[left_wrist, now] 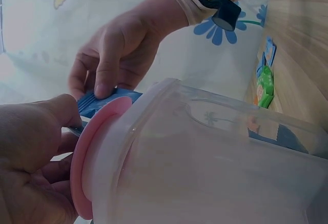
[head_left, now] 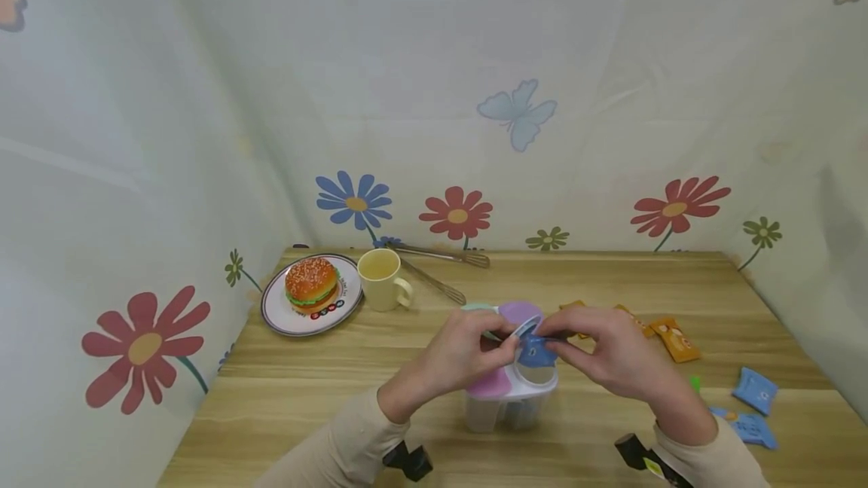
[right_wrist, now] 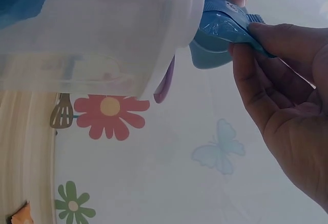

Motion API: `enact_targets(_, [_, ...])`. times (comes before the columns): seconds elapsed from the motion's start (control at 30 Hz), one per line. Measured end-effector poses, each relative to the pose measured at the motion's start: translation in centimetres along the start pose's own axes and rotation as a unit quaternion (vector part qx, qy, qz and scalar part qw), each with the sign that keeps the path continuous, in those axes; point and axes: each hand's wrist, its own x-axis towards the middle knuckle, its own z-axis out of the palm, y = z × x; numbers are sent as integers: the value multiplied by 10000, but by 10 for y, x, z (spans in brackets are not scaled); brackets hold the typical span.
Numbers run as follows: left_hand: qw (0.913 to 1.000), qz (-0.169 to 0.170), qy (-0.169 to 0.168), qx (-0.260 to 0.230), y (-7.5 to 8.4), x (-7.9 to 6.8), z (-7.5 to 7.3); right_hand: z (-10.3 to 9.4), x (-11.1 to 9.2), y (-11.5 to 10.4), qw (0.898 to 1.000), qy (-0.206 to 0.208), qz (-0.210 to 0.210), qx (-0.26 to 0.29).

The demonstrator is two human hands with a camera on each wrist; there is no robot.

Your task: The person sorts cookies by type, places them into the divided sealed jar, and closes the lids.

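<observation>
A clear plastic box (head_left: 483, 414) with a white top and several coloured flip lids stands on the table. My left hand (head_left: 463, 349) pinches the raised light-blue lid (right_wrist: 211, 55) at the box's right front opening. Between the thumb and fingers of my right hand (head_left: 613, 349) is a small blue packet (head_left: 536, 353), held at that opening with its lower part at the rim. The pink lid (left_wrist: 84, 167) and the purple lid (head_left: 519, 312) lie over other openings. Something blue (right_wrist: 25, 1) shows through the box wall.
Right of the box lie orange packets (head_left: 675, 340) and blue packets (head_left: 756, 390), with a green packet (left_wrist: 265, 87) partly hidden by my right arm. Back left are a plate (head_left: 278, 315) with a toy burger (head_left: 312, 283), a yellow mug (head_left: 380, 285) and a whisk (head_left: 475, 259).
</observation>
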Motion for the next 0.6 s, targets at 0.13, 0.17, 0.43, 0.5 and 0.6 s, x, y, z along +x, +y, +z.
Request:
enact_targets(0.13, [10000, 56, -5, 40, 0, 2, -1, 2, 0, 2, 9997, 140, -189, 15])
enact_targets(0.17, [10000, 62, -5, 47, 0, 2, -1, 3, 0, 2, 9997, 158, -200, 1])
enact_targets(0.43, [10000, -18, -19, 13, 2, 2, -1, 5, -4, 6, 9995, 197, -233, -118])
enact_targets(0.5, [10000, -22, -28, 17, 2, 1, -1, 5, -4, 6, 9994, 203, -264, -70])
enact_targets(0.6, [10000, -29, -31, 35, 2, 0, 0, 6, -5, 5, 9995, 145, -265, 16])
